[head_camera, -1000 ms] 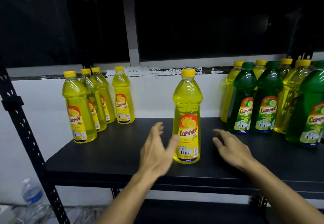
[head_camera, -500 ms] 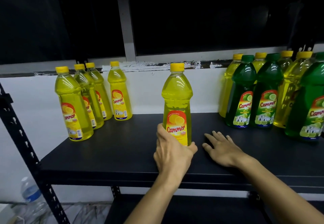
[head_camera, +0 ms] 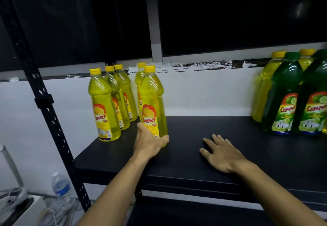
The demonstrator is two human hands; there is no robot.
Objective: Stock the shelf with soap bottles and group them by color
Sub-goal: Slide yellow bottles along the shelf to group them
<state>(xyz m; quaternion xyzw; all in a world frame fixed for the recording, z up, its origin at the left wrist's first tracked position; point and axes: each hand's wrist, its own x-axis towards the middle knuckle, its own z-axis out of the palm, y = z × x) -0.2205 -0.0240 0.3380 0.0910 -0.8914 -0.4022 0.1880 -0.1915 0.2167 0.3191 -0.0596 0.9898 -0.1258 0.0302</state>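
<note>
My left hand (head_camera: 148, 141) grips the base of a yellow soap bottle (head_camera: 152, 98) that stands upright on the black shelf (head_camera: 203, 165), just right of a cluster of several yellow bottles (head_camera: 103, 105) at the shelf's left end. My right hand (head_camera: 221, 152) lies flat on the shelf, fingers spread, holding nothing. At the far right stands a mixed group: green soap bottles (head_camera: 284, 100) in front, yellow bottles (head_camera: 265, 84) behind them.
A black perforated upright (head_camera: 44, 100) frames the shelf on the left. A white wall (head_camera: 203, 93) backs the shelf. On the floor at lower left are a clear water bottle (head_camera: 61, 188) and some clutter. A lower shelf (head_camera: 194, 213) sits beneath.
My left hand closed on the yellow bottle at mid-shelf and slid it left, up to the yellow cluster. My right hand settled flat on the shelf. The view shifted left.
</note>
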